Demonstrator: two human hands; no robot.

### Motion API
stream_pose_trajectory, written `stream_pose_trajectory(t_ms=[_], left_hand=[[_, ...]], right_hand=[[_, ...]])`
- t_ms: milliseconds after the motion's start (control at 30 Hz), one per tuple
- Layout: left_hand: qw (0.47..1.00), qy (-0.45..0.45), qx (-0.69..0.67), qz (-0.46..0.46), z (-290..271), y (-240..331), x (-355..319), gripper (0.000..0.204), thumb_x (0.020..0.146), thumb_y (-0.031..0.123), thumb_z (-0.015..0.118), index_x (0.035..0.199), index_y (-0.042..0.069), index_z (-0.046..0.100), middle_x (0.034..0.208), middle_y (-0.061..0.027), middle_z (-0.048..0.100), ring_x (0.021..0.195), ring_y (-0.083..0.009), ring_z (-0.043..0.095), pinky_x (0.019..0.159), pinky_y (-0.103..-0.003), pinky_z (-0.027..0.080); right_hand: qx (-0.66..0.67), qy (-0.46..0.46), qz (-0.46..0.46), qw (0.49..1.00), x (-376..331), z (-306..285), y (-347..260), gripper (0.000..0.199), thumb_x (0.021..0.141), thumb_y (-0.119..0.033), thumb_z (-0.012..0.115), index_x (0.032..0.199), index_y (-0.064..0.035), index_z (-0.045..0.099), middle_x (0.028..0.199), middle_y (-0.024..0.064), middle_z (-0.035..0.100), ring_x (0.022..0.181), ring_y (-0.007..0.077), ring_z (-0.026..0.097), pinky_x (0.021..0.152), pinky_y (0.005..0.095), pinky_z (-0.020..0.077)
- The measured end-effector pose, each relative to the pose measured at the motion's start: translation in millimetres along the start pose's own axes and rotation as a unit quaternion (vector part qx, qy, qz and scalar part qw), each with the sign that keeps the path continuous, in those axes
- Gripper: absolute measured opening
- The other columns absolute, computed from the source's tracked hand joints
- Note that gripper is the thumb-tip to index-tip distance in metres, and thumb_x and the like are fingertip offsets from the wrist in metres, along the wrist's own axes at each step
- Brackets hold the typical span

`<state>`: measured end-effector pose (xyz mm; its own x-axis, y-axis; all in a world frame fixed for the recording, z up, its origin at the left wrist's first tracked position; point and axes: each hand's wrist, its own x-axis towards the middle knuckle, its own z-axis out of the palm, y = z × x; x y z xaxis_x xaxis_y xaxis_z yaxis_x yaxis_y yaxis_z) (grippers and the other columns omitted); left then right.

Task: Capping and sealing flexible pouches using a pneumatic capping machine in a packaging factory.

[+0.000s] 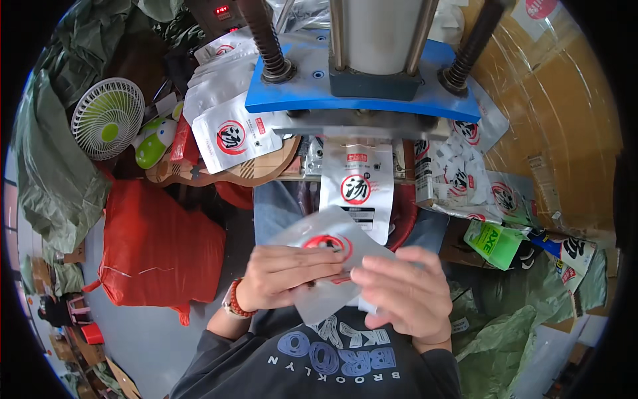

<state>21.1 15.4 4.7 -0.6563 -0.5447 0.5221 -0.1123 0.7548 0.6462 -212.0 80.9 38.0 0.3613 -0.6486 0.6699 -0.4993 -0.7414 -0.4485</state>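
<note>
My left hand [282,276] is closed on a silver foil pouch [319,226] with a red ring print, held tilted in front of my chest. At the pouch's right edge is my right hand [407,292], its fingers stretched out, apart and a little blurred. Whether its fingertips touch the foil is hard to tell. Just beyond, a second silver pouch [379,219] hangs down, its top end under the metal bar [372,124] of a press. Above that bar sits the blue plate [299,96] of the press, between two spring-wound posts.
Several silver pouches [229,106] lie stacked on a wooden board at the left. A box of pouches and scraps [458,176] stands at the right, near a green carton [492,243]. Left of me are a small fan [107,120] and a full red bag [159,246].
</note>
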Motion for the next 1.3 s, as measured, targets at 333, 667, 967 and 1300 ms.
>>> stream_pose_trajectory(t_ms=[333,667,967,1300], left_hand=[[0.783,0.145,-0.431,-0.425,59,-81,43,0.021,0.092,0.015,0.065,0.1,-0.005,0.069,0.091,-0.0068,0.072,0.078,-0.0097,0.066,0.071,-0.026,0.054],[0.819,0.054,-0.311,-0.479,33,-110,51,0.03,0.085,0.025,0.073,0.103,0.001,0.069,0.09,-0.0005,0.069,0.083,-0.0058,0.061,0.074,-0.023,0.05],[0.885,0.083,0.41,-0.203,-19,-153,-61,0.054,0.082,0.022,0.071,0.132,0.009,0.055,0.127,-0.0142,0.06,0.119,-0.0324,0.056,0.1,-0.044,0.043],[0.969,0.102,0.201,-0.097,3,-15,-18,0.032,0.064,-0.008,0.064,0.092,0.005,0.073,0.099,-0.0112,0.072,0.093,-0.0234,0.071,0.076,-0.032,0.057]], right_hand=[[-0.093,0.169,0.241,0.951,-19,-16,51,0.047,0.092,-0.023,0.062,0.13,0.003,0.051,0.132,0.0167,0.055,0.124,0.031,0.05,0.107,0.0425,0.034],[-0.264,0.003,0.393,0.881,-83,2,108,0.026,0.098,-0.021,0.05,0.111,-0.0003,0.059,0.108,0.0176,0.06,0.105,0.0386,0.053,0.093,0.0455,0.0379],[0.079,0.223,0.382,0.893,-74,-18,98,0.026,0.091,-0.013,0.064,0.113,-0.0001,0.056,0.105,0.0077,0.065,0.089,0.0159,0.058,0.083,0.0291,0.0453],[-0.093,0.051,0.01,0.994,5,32,30,0.045,0.07,-0.027,0.083,0.099,-0.0023,0.061,0.102,0.0127,0.071,0.092,0.0308,0.065,0.078,0.0383,0.0532]])
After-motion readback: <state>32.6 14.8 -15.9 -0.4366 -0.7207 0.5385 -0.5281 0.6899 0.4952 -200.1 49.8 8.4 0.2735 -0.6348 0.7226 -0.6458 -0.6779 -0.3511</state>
